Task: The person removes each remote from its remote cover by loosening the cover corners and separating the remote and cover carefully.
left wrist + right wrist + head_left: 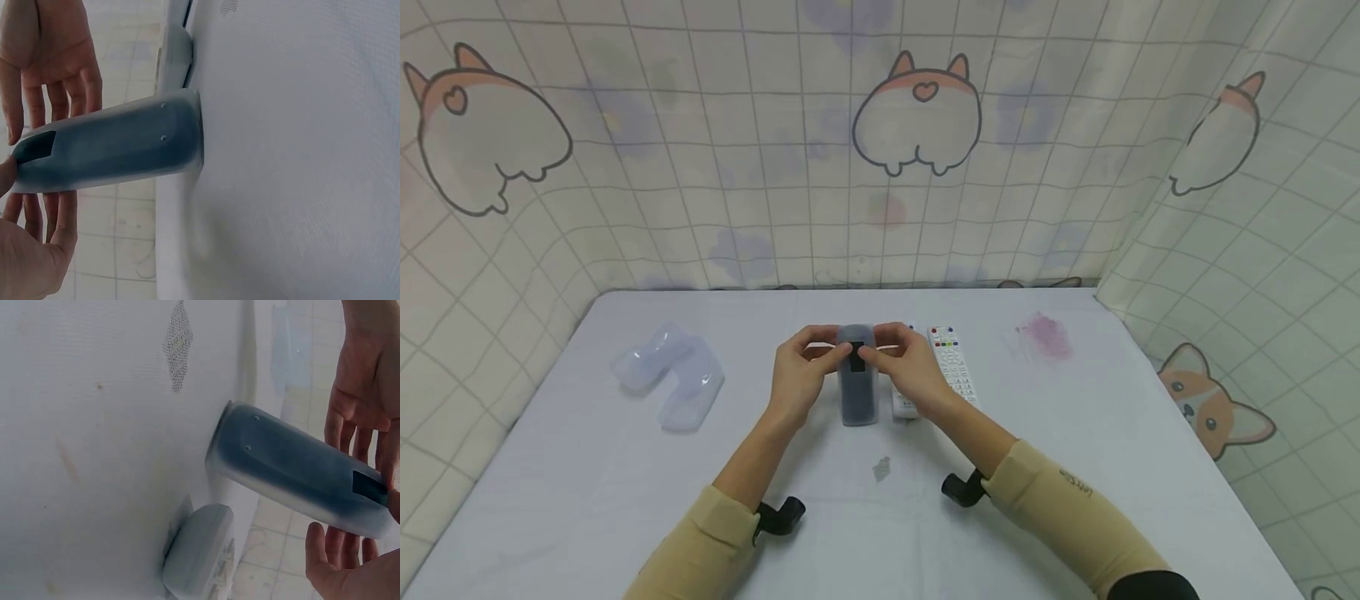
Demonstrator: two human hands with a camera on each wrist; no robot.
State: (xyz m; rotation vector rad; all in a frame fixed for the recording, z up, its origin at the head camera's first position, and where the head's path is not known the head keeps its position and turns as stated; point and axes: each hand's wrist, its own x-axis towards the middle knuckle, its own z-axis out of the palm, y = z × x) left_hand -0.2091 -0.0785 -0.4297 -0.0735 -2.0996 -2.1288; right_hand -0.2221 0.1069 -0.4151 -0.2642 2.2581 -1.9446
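Note:
A dark remote control (858, 392) in a frosted translucent cover stands tilted up, its lower end on or just above the table. My left hand (797, 375) holds the upper part from the left, and my right hand (913, 367) from the right. Both thumbs press near a black rectangular opening (36, 147) in the cover, with the other fingers behind. Two small bumps show near the lower end of the cover (269, 444). In the right wrist view, a white remote (200, 550) lies close to the right hand's side; my right hand partly hides it in the head view.
Another white remote (951, 362) with many buttons lies right of my hands. Two clear, bluish empty covers (658, 358) lie at the left on the white table (587, 467). A patterned cloth wall (820, 183) borders the far edge. A pink stain (1047, 336) marks the right side.

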